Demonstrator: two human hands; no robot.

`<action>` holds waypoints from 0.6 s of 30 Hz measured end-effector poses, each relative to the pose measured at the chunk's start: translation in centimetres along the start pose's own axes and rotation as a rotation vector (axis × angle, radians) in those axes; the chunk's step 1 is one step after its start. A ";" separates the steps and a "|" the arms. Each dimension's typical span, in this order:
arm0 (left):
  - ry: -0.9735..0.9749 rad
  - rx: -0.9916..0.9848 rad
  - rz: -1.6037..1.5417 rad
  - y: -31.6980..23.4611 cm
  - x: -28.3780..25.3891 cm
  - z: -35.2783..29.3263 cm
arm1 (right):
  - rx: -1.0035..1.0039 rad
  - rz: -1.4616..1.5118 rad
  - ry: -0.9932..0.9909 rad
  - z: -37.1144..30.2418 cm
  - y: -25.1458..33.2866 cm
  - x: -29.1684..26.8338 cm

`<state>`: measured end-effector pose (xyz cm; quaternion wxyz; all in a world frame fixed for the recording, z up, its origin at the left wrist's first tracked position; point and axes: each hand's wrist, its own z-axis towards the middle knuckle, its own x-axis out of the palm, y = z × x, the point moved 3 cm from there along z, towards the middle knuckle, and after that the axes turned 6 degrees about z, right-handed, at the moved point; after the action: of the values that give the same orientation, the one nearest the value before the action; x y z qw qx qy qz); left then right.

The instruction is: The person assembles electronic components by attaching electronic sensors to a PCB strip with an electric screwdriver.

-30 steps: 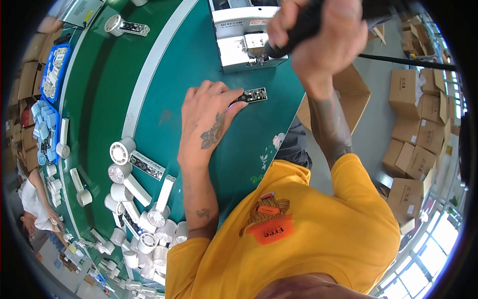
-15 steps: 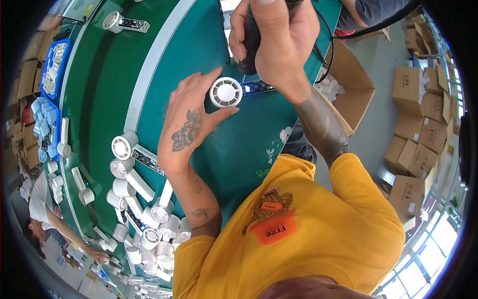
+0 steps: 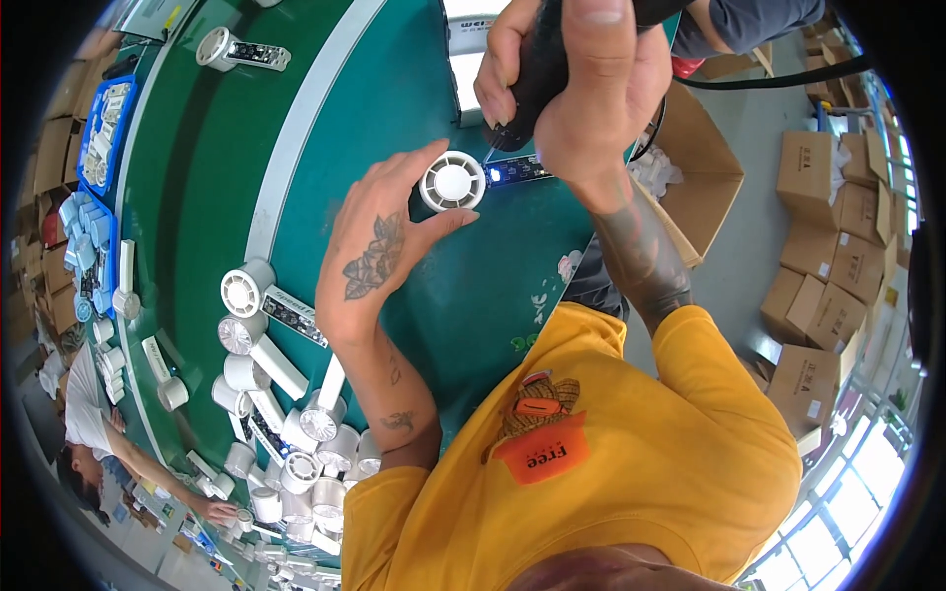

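My left hand (image 3: 379, 222) curls its thumb and fingers around the round white head of a small handheld fan (image 3: 453, 181), which lies on the green mat. The fan's handle is uncovered and shows a dark circuit board (image 3: 522, 169) with a bright blue-white light near the head. Above it, my right hand (image 3: 601, 108) is wrapped round a black electric screwdriver (image 3: 542, 74). Its thin bit points down between the fan head and the board; whether the tip touches a screw cannot be made out. My right wrist covers the handle's far end.
Many white fans (image 3: 320, 419) are heaped left of my forearm. A green conveyor belt (image 3: 222, 148) carries more fans past blue trays (image 3: 106, 133). An open carton (image 3: 705, 177) stands to the right, a cable crosses above it, and a co-worker's hand (image 3: 217, 510) reaches in at lower left.
My right hand and the screwdriver have shifted right and slightly down. The held fan and my left hand have moved a little right. A co-worker's hand has moved right.
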<state>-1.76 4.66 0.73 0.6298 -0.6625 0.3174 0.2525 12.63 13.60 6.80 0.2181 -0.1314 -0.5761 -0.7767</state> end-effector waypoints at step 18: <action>-0.030 0.098 -0.054 -0.1 0.8 0.6 | -0.787 -0.024 0.303 7.2 4.1 -4.1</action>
<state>-1.13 5.21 0.17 0.6728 -0.6354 0.3016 0.2295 17.89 20.22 10.47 0.2245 -0.0823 -0.1983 -0.9505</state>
